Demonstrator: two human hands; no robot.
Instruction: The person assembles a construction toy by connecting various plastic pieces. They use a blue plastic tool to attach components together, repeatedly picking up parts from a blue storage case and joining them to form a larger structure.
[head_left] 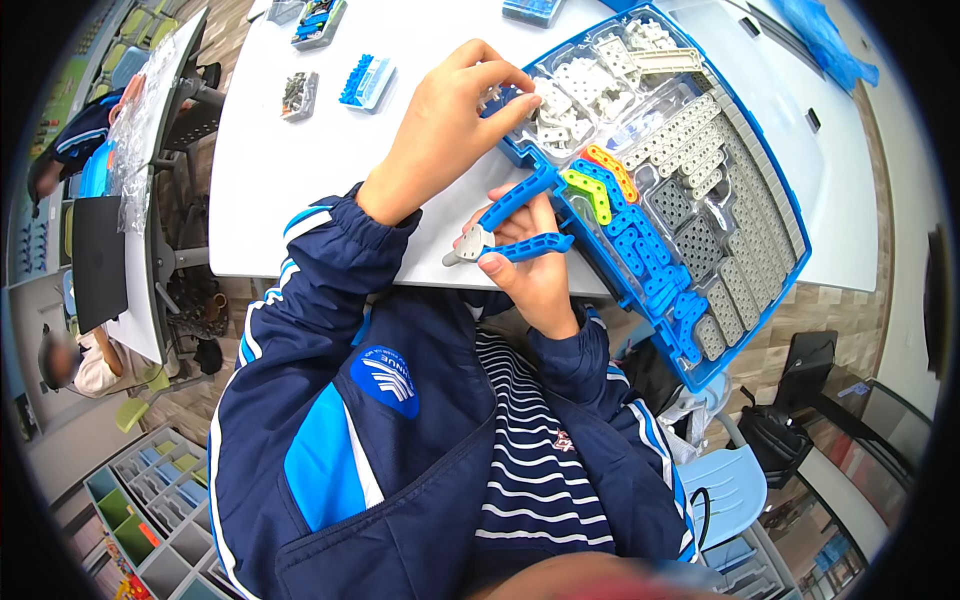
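Note:
My left hand (445, 130) reaches over the near left corner of a blue parts case (752, 352). Its thumb and fingers close together on a small pale piece, mostly hidden by the fingers. Beside the fingertips lies a clear tray compartment full of white plastic connectors (590, 85). Lower down, my right hand (540, 285) holds pliers (528, 247) with two spread blue handles and a grey head pointing left. The thumb rests against the lower handle, and the other fingers are behind the tool. Blue beams (640, 250) lie in the case just right of this hand.
Grey perforated beams (765, 230) fill the case's right side, with orange (610, 172) and lime (588, 195) angled pieces near its left edge. Small boxes of blue pins (366, 82) and dark parts (299, 96) stand on the white table (260, 190). A light blue chair (728, 490) is at lower right.

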